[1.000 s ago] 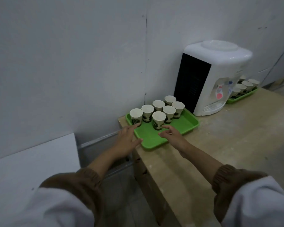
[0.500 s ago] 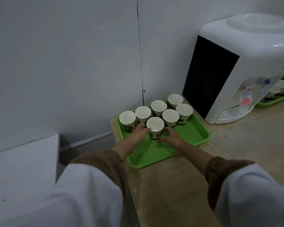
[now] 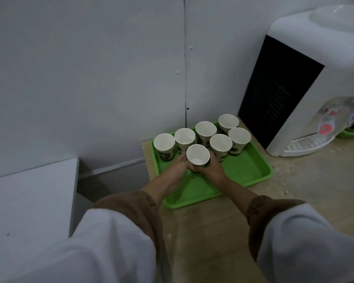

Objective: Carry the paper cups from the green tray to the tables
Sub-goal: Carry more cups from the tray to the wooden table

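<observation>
Single wide-angle view from the head. Looks forward and steeply down over both forearms, toward the wall (image 3: 110,78). Sits close above the green tray (image 3: 245,176). Centres on the front paper cup (image 3: 198,155), gripped between left hand (image 3: 180,166) and right hand (image 3: 212,168). Crops the water dispenser (image 3: 325,68) at the right edge.

The near half of the green tray (image 3: 243,174) lies bare; paper cups (image 3: 221,142), wall (image 3: 110,78) and water dispenser (image 3: 315,78) crowd its far side.

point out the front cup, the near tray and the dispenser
front cup (image 3: 198,156): head view, inside its open mouth
near tray (image 3: 242,167): head view, bare floor on its right side
dispenser (image 3: 337,82): head view, white front face
</observation>
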